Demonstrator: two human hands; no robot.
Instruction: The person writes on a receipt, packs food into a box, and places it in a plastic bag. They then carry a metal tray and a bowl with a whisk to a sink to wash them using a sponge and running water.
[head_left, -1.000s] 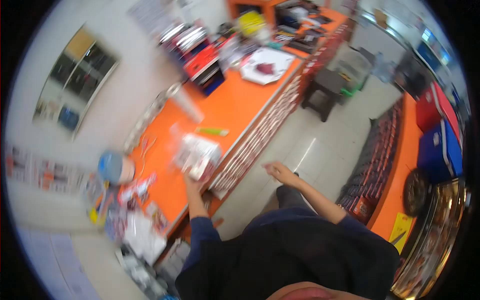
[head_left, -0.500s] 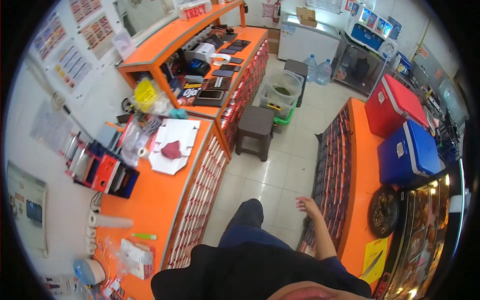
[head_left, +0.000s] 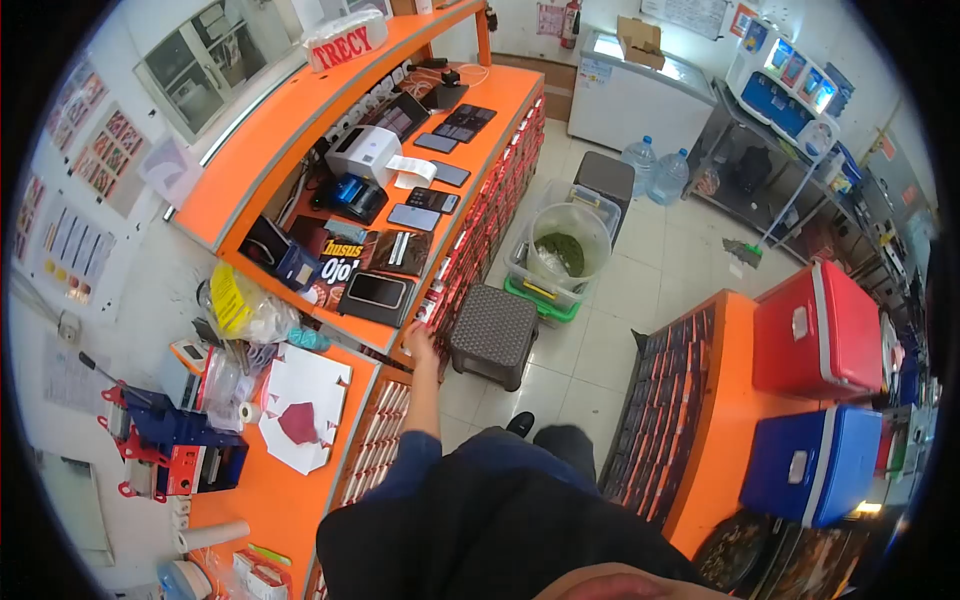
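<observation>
Orange counter (head_left: 395,345), its front edge lined with small packets, meets the person's left hand (head_left: 419,338), whose fingers rest on that edge (whether they clench anything cannot be told). A dark phone (head_left: 375,291) lies just beside; a brown stool (head_left: 492,333) stands nearby.

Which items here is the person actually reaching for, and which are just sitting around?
In hand:
left hand at the counter edge
phone nearest it

Lying about:
stool
bucket
printer
red cooler
blue cooler
</observation>
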